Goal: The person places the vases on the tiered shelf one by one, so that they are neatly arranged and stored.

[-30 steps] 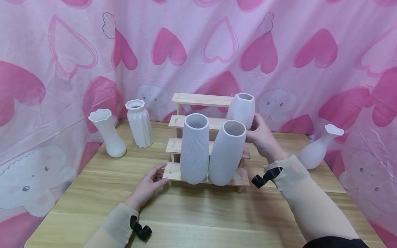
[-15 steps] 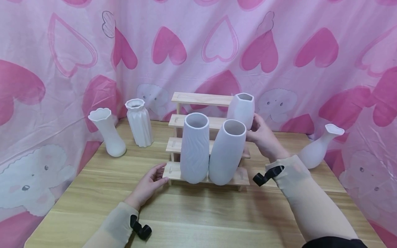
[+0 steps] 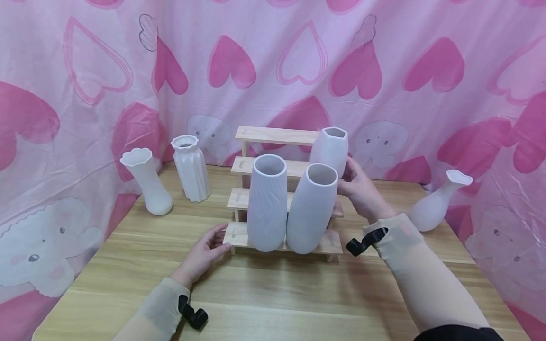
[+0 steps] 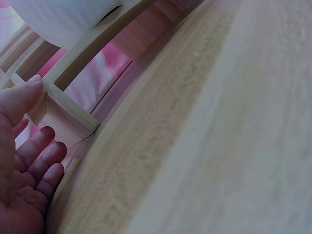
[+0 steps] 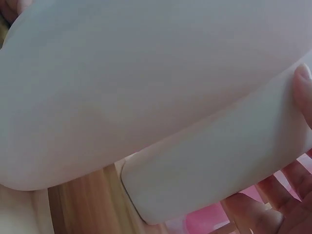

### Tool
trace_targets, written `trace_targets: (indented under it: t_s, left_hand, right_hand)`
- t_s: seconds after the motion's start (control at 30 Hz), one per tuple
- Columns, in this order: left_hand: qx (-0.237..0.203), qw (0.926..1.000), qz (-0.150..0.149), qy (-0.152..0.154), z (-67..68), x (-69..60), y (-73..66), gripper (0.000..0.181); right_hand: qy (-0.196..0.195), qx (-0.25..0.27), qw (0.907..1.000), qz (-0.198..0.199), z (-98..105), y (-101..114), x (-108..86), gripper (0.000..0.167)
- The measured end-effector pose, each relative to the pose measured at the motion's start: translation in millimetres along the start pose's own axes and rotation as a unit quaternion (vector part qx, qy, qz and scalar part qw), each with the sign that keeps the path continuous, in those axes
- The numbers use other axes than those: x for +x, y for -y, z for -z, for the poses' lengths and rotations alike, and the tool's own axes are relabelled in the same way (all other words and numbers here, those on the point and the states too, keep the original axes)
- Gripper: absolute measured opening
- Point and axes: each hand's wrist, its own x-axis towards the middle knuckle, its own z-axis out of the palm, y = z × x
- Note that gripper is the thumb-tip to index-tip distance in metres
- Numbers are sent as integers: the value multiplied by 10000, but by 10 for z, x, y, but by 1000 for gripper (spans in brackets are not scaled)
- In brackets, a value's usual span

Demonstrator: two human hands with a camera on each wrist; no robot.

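Note:
My left hand holds the left end of the lowest step of a wooden four-step stand; its thumb lies on the corner, and the other fingers hang loosely bent in the left wrist view. At the stand's back right, my right hand grips a white faceted vase, thumb and fingers on opposite sides in the right wrist view. Its base is hidden in the head view. On the lowest step are a wavy-patterned vase and a smooth vase, which leans right.
At the left of the table are a flared vase and a ribbed vase. A narrow-necked vase is tilted right beyond my right wrist. A pink heart-patterned curtain hangs behind and at both sides.
The faceted vase and my right hand have shifted very slightly left. My left hand and the two vases on the lowest step hold their places on the stand.

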Motion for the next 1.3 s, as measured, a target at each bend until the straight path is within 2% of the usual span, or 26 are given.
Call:
trace_targets:
  t_s: [0.2, 0.6, 0.8, 1.03, 1.3]
  left_hand:
    - [-6, 10000, -80, 22, 2, -6, -1, 62]
    - [-29, 9999, -146, 37, 6, -12, 1, 61]
    - [-15, 9999, -148, 43, 2, -5, 8, 60]
    - [0, 9999, -156, 12, -2, -2, 5, 60]
    - [32, 10000, 10, -7, -3, -17, -29, 61]
  right_hand:
    - [-187, -60, 9996, -178, -3, -17, -20, 62]
    - [-125, 251, 9994, 196, 35, -105, -27, 58]
    - [-267, 135, 9995, 65, 54, -95, -64, 59]
    - [-622, -39, 9975, -323, 118, -128, -234, 62]
    - [-1085, -114, 9940, -99, 138, -223, -501, 51]
